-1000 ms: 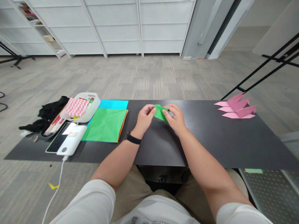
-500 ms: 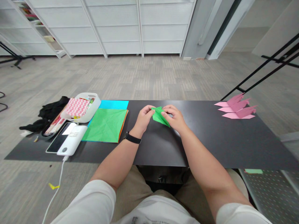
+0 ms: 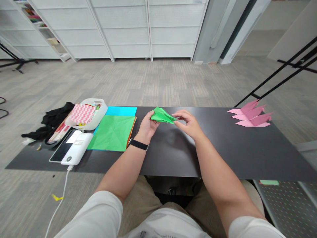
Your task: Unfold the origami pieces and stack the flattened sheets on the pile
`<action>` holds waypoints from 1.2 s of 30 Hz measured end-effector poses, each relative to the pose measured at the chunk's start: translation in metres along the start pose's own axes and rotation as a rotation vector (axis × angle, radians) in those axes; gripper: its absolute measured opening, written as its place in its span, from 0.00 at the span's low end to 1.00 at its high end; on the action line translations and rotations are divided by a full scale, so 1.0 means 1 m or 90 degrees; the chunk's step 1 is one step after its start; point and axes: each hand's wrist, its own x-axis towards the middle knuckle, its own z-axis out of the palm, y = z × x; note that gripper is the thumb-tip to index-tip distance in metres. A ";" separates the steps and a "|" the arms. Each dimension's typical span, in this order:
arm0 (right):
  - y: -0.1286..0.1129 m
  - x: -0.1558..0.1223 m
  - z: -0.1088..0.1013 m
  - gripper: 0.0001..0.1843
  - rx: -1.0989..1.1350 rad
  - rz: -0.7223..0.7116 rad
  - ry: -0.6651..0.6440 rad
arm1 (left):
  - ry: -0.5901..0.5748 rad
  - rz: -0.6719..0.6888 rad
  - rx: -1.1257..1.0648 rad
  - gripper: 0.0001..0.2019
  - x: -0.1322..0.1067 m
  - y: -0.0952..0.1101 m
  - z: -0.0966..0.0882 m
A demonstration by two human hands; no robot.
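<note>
A folded green paper piece [image 3: 161, 116] is held just above the black table [image 3: 223, 145]. My left hand [image 3: 147, 126] grips its left end with closed fingers; a black watch sits on that wrist. My right hand [image 3: 188, 123] pinches the pointed right tip of the same piece between thumb and fingers.
A stack of flat coloured sheets, green on top [image 3: 112, 133], lies to the left. Beside it sit a white power bank [image 3: 77, 148], a phone and a white tray [image 3: 86, 114] with patterned paper. Three folded pink paper pieces [image 3: 250, 115] lie at the far right. Black cloth [image 3: 53, 117] hangs off the left edge.
The green piece has been lifted and turned flatter, its point now to the right. My left hand shifted slightly left and up; my right hand slid out to the tip.
</note>
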 end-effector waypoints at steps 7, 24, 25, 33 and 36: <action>0.005 0.002 0.006 0.09 -0.061 0.068 0.171 | -0.023 0.025 0.105 0.16 -0.006 -0.002 0.003; 0.000 -0.001 0.014 0.12 -0.169 0.119 0.313 | -0.130 0.296 0.649 0.15 -0.018 -0.032 0.001; 0.001 -0.001 0.014 0.12 -0.166 0.118 0.312 | -0.130 0.297 0.661 0.12 -0.018 -0.032 0.001; 0.027 0.009 -0.022 0.16 0.034 0.206 0.420 | -0.069 0.390 0.670 0.03 -0.011 -0.014 -0.005; 0.034 0.012 -0.038 0.16 0.111 0.238 0.452 | -0.051 0.411 0.638 0.03 -0.007 -0.006 -0.008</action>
